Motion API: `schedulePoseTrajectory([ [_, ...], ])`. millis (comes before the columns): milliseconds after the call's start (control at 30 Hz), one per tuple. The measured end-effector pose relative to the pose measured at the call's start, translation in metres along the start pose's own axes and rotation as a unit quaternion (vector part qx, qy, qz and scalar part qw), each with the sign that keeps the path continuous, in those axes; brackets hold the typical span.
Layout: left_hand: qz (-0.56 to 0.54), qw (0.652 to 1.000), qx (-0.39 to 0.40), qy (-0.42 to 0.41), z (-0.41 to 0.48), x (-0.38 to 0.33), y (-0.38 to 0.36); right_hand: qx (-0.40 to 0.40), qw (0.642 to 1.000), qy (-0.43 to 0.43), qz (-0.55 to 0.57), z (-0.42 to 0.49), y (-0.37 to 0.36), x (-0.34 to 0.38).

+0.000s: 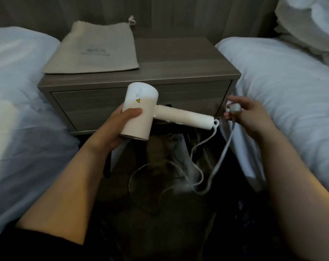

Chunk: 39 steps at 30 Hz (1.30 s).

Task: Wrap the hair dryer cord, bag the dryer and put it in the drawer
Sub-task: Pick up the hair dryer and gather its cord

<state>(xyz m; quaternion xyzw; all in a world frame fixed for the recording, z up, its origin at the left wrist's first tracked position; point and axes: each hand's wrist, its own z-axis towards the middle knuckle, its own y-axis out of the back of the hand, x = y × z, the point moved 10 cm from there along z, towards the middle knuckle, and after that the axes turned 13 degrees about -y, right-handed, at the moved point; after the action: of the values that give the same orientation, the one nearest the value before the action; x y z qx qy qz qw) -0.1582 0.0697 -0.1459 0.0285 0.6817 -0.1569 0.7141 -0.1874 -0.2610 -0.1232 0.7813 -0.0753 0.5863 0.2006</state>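
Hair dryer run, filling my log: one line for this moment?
left hand: holds hair dryer | right hand: holds plug | cord: unwrapped | bag: on nightstand

My forearms are bare from wrist to elbow. A dark sleeve edge shows on my left arm, and my left hand and right hand wear no rings, watch or gloves.

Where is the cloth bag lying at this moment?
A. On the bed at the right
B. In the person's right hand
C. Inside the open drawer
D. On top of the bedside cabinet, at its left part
D. The cloth bag lies flat on the top of the bedside cabinet, at its left part; the drawer below is closed, and the right hand holds only the cord.
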Motion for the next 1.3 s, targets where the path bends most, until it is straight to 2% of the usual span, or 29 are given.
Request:
schedulePoseTrajectory([
  [100,-0.020,1.000,-0.004,-0.021,0.001,-0.005,-0.001,-0.002,0.996,-0.008,0.088,-0.005,0.003,0.008],
  [167,-0.017,0.999,-0.001,-0.032,0.001,-0.007,-0.001,-0.025,0.997,-0.013,0.069,-0.005,0.006,0.006],
  [200,-0.012,0.999,-0.002,-0.037,0.001,-0.008,-0.001,-0.041,0.999,-0.011,0.028,-0.005,0.009,0.005],
  [267,0.000,0.999,-0.010,-0.049,0.000,-0.011,-0.001,-0.061,0.989,-0.001,-0.134,-0.002,0.011,0.003],
  [333,0.002,0.998,-0.019,-0.059,-0.001,-0.012,-0.001,-0.017,0.966,-0.022,-0.259,-0.001,0.003,-0.008],
  [433,0.007,0.997,-0.030,-0.067,-0.001,-0.012,-0.002,0.086,0.973,-0.067,-0.202,-0.009,-0.019,-0.024],
  [567,0.040,0.997,-0.038,-0.057,-0.001,-0.008,-0.006,0.162,0.983,-0.081,-0.030,-0.019,-0.044,-0.017],
  [633,0.096,0.994,-0.026,-0.055,-0.003,-0.007,-0.012,0.187,0.981,-0.058,0.007,-0.024,-0.053,-0.006],
  [700,0.141,0.988,-0.018,-0.059,-0.004,-0.003,-0.020,0.191,0.982,-0.008,-0.004,-0.030,-0.061,0.005],
  [800,0.162,0.985,-0.010,-0.057,-0.006,0.006,-0.033,0.145,0.976,0.081,-0.138,-0.039,-0.071,0.017],
  [867,0.161,0.985,-0.011,-0.054,-0.007,0.010,-0.039,0.121,0.944,0.119,-0.284,-0.042,-0.081,0.013],
  [933,0.152,0.987,-0.016,-0.051,-0.006,0.012,-0.039,0.122,0.916,0.115,-0.364,-0.039,-0.085,0.001],
  [967,0.148,0.988,-0.019,-0.052,-0.007,0.010,-0.038,0.114,0.920,0.101,-0.362,-0.034,-0.082,-0.004],
  [1000,0.145,0.988,-0.022,-0.055,-0.006,0.008,-0.036,0.093,0.940,0.079,-0.319,-0.026,-0.074,-0.006],
  [1067,0.133,0.988,-0.038,-0.063,-0.005,0.001,-0.030,0.010,0.994,-0.007,-0.110,-0.003,-0.041,-0.015],
  [1100,0.120,0.989,-0.050,-0.068,-0.004,-0.002,-0.026,-0.021,0.997,-0.072,0.009,0.008,-0.028,-0.030],
  [1133,0.104,0.990,-0.060,-0.072,-0.004,-0.005,-0.023,-0.036,0.985,-0.144,0.084,0.015,-0.021,-0.052],
  [1200,0.069,0.993,-0.069,-0.074,-0.005,-0.009,-0.020,-0.022,0.956,-0.274,0.101,0.019,-0.026,-0.106],
  [1300,0.014,0.992,-0.088,-0.087,-0.006,-0.015,-0.017,0.051,0.921,-0.387,-0.012,0.003,-0.054,-0.174],
])
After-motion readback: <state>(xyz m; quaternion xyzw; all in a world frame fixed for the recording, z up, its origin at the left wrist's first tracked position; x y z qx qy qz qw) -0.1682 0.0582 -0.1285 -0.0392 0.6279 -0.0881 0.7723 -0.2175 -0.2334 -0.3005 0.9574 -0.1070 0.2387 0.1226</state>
